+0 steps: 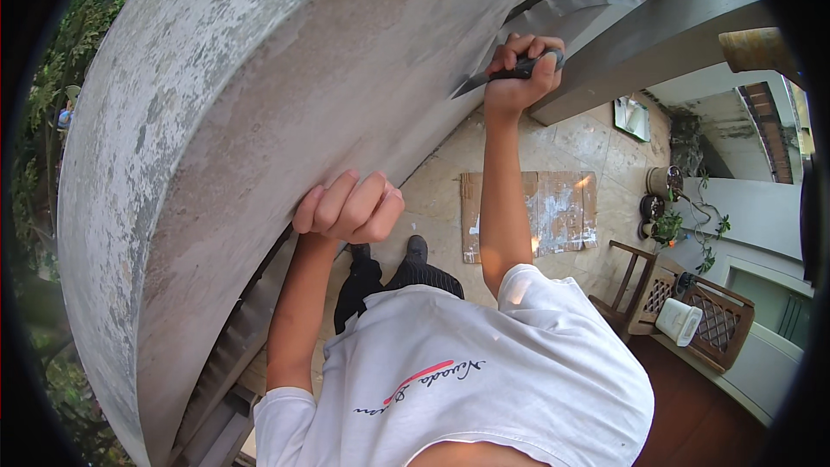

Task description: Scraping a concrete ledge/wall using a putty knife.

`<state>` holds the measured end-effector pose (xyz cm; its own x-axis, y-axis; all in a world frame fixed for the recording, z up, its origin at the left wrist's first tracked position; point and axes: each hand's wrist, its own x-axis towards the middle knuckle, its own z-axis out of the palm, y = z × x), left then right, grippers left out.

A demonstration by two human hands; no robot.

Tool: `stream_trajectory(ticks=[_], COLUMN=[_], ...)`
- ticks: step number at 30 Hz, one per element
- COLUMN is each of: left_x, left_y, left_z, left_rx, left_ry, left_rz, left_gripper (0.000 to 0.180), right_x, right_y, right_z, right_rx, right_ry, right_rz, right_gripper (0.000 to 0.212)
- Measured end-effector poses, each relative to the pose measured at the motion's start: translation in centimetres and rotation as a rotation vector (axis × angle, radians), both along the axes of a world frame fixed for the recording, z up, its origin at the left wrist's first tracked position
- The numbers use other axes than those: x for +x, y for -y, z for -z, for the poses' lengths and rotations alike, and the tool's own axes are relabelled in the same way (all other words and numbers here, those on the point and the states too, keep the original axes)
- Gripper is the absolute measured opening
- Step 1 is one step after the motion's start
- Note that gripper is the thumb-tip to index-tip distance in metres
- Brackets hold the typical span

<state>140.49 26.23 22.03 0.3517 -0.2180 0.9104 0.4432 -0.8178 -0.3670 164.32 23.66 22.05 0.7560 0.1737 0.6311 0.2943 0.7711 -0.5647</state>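
My right hand (527, 69) is wrapped round the black handle of a putty knife (474, 84), up at the far end of a curved plaster wall. The dark blade points left, and its tip is at the wall's surface. Lower down, my left hand (350, 207) is closed in a loose fist close against the same wall (259, 138). Nothing sticks out of its fingers; its palm and thumb are hidden. Grey, patchy weathering marks the wall's broad top, while its inner face is smoother.
Flattened cardboard (553, 207) with white splotches lies on the tiled floor. A thick grey beam (640, 43) juts out just right of my right hand. Further right are potted plants (666, 225) and a wooden chair (718, 320) with a white container (679, 322). Greenery borders the wall's left side.
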Motion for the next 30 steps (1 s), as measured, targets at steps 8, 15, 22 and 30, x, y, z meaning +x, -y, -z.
stream_trajectory(ticks=[8,15,22,30], left_x=[-0.4,0.0,-0.2,-0.4], left_y=[0.3,-0.3,0.0,-0.5], left_z=[-0.2,-0.2,0.0,0.2], left_rx=[-0.015,0.034,0.009,0.020], left_ry=[-0.001,0.035,0.015,0.006], left_rz=[-0.017,0.004,-0.006,-0.034], left_gripper=[0.014,0.014,0.014,0.017], right_x=[0.4,0.5,1.2,0.8], right_y=[0.1,-0.6,-0.4,-0.4], right_z=[0.3,0.2,0.9,1.3], right_rx=[0.013,-0.032,-0.065,-0.103], right_ry=[-0.070,-0.016,-0.018,-0.056], right_rz=[-0.032,0.019,0.040,0.058], right_gripper=[0.050,0.049,0.046,0.045])
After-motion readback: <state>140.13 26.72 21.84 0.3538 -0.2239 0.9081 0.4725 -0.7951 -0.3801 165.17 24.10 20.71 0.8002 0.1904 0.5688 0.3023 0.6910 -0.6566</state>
